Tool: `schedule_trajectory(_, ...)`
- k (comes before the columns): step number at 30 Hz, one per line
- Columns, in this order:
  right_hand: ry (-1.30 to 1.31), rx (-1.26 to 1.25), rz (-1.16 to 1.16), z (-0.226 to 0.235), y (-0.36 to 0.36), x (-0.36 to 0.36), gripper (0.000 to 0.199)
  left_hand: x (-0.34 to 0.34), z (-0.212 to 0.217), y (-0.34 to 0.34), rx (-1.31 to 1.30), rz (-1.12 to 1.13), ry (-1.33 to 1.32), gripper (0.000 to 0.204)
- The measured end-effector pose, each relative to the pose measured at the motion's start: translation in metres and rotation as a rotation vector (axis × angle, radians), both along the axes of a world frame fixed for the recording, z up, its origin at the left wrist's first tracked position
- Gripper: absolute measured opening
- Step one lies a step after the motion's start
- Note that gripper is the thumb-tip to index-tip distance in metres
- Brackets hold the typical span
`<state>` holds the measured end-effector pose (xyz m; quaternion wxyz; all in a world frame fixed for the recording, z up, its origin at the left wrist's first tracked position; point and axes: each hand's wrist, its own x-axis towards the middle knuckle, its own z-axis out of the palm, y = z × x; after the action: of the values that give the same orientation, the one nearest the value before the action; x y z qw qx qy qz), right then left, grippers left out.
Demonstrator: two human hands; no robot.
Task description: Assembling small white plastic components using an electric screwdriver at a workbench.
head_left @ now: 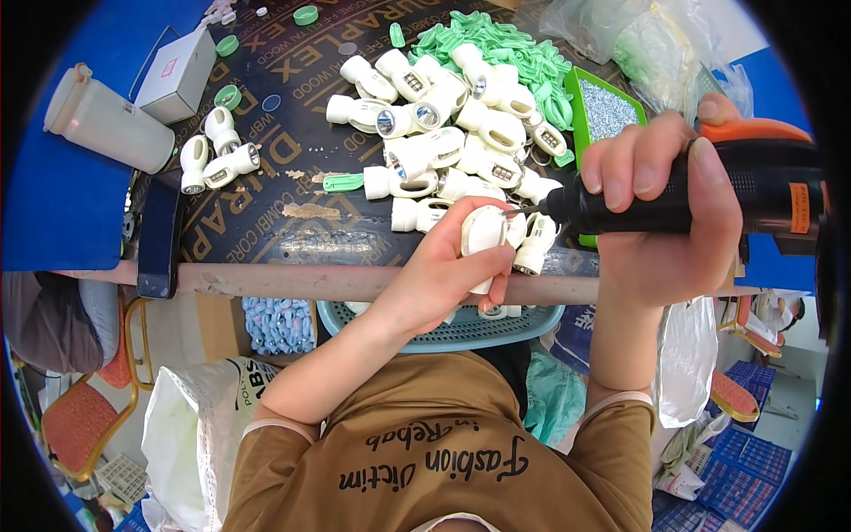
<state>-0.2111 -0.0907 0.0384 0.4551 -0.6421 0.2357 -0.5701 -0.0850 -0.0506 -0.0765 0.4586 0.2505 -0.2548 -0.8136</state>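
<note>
My left hand (456,270) is closed round a white plastic flashlight (484,232) near the table's front edge. In my right hand (678,191) is a black electric screwdriver (753,191) with an orange part on top, held level. Its thin bit points left and meets the flashlight's side, or comes very close to it. Just beyond my left hand lies a heap of white flashlights (430,155), several with shiny reflectors showing. A green plastic piece (344,182) lies at the heap's left side.
Behind the heap is a pile of green plastic parts (496,49). A green tray (581,106) of small metal screws stands at right. At left are more flashlights (232,164), a white tumbler (106,120), a white box (177,75) and a dark phone (160,239). Under the table edge is a teal basket (443,337).
</note>
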Motion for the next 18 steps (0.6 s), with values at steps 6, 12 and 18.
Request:
schedule_trajectory(6,0.001,0.038,-0.047,-0.005,0.001,0.005,0.034,-0.001,-0.001,0.001,0.008,-0.002,0.003,0.032)
schedule_trajectory(12,-0.08,-0.015,0.064,-0.016,-0.003,0.002,0.029,0.0,0.0,0.001,0.002,-0.022,-0.02,0.031)
schedule_trajectory(18,-0.005,-0.07,0.033,-0.02,-0.001,0.004,0.028,0.003,0.0,0.001,0.042,-0.03,0.036,0.032)
